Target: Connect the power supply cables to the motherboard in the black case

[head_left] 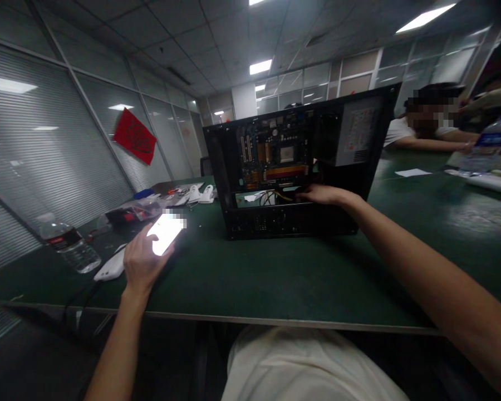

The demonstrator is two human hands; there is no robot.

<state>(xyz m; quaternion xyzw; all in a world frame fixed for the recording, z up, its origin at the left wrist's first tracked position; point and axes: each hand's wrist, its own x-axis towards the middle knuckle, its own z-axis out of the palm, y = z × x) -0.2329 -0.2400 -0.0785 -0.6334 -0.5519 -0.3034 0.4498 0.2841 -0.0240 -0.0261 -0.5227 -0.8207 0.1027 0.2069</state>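
Observation:
My left hand [144, 259] is closed around a smartphone [167, 234], whose screen glows white; its content cannot be read. Ahead of me an open black computer case [294, 223] stands upright on the table, with its inside facing me. A motherboard [275, 153] is mounted in it, and a silver power supply [354, 133] sits at its upper right. My right hand [325, 195] reaches into the lower part of the case, fingers drawn together beside yellow and black cables [271, 196]. Dark shadow hides what the fingertips grip.
The green table [254, 278] has its front edge close to my lap. A water bottle [73, 245] and a white device [112, 266] lie left of the phone. Bags and small parts [137, 209] are behind them. Across the right side, a person [426, 122] leans on the table near large bottles [490, 145].

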